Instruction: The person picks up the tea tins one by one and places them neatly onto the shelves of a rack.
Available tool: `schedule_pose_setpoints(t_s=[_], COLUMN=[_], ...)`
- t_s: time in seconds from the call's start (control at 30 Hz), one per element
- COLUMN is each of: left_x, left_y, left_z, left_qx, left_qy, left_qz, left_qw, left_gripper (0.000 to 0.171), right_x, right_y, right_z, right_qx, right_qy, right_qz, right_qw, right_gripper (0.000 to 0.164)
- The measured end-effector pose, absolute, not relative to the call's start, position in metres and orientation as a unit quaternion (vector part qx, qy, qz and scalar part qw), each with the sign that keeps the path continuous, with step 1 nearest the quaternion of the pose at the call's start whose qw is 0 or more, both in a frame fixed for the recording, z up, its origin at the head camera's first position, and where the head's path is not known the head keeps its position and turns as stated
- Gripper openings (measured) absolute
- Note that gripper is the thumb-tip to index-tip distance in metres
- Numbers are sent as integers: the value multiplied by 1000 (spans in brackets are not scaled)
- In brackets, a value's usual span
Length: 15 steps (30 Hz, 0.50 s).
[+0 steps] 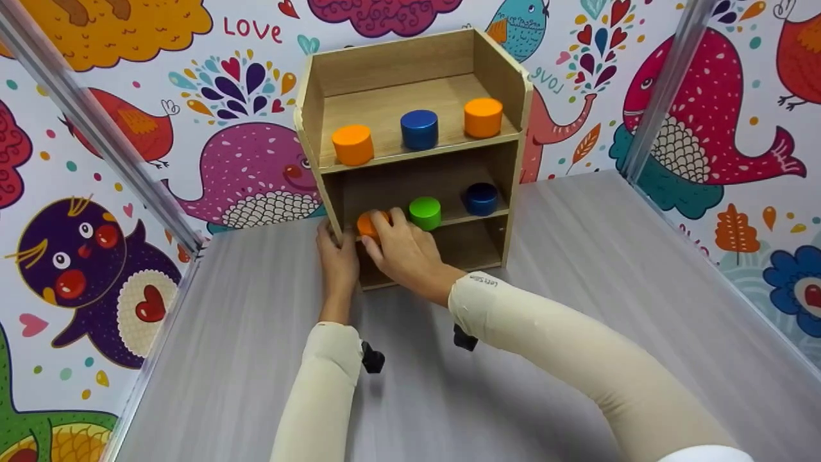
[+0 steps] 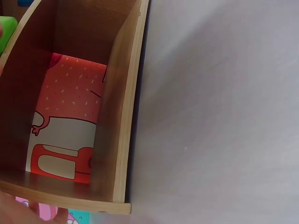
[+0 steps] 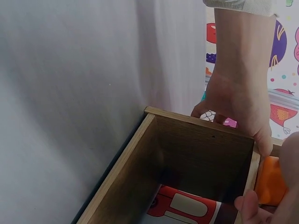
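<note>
A small wooden shelf unit [image 1: 397, 58] stands on the table, with round blocks on its upper two levels. My right hand [image 1: 407, 253] reaches into the middle level and holds an orange cylinder block [image 1: 367, 226] at its left end, fingers over the top and thumb at the near side. My left hand [image 1: 338, 264] grips the unit's left side panel; in the right wrist view its thumb lies at the panel's front edge and its fingers are on the outside. Beside the held block, on the same level, sit a green block [image 1: 425, 213] and a dark blue block [image 1: 481, 199].
On the top level stand a left orange block [image 1: 353, 145], a blue block [image 1: 419, 130] and a right orange block [image 1: 483, 118]. The bottom compartment [image 2: 70, 116] shows the printed wall through its back. Printed walls with metal posts [image 1: 660, 90] border the grey table [image 1: 256, 359].
</note>
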<state>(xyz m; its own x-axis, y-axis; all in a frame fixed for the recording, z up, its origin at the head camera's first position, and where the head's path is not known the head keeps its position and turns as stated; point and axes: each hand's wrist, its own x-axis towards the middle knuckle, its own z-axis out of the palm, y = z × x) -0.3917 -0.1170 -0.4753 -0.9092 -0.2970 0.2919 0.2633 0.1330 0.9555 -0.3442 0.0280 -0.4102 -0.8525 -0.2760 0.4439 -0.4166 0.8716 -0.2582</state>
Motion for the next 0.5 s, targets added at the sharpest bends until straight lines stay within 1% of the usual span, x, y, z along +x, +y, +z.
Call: schedule_pose_setpoints(t_s=[0.1,0.33,0.43,0.5], left_x=[-391,-393,-392,-385], left_y=[-116,-118,-119,-118], left_z=[-475,-476,-473,-465], left_qx=[14,11,9,13], left_qy=[-723,-712,-709,-711], left_qz=[-656,-670,-676,-676], left_qw=[216,208,203,195], left_gripper=[47,48,51,52], right_x=[-346,-348,-347,-346], right_y=[26,21,20,20], right_z=[-410,-410,-411,-412], right_qx=[175,160,161,166], right_qy=[-949,-954,-950,-947], right_qz=[164,178,199,208], right_qw=[202,179,177,181], right_gripper=[44,46,51,55])
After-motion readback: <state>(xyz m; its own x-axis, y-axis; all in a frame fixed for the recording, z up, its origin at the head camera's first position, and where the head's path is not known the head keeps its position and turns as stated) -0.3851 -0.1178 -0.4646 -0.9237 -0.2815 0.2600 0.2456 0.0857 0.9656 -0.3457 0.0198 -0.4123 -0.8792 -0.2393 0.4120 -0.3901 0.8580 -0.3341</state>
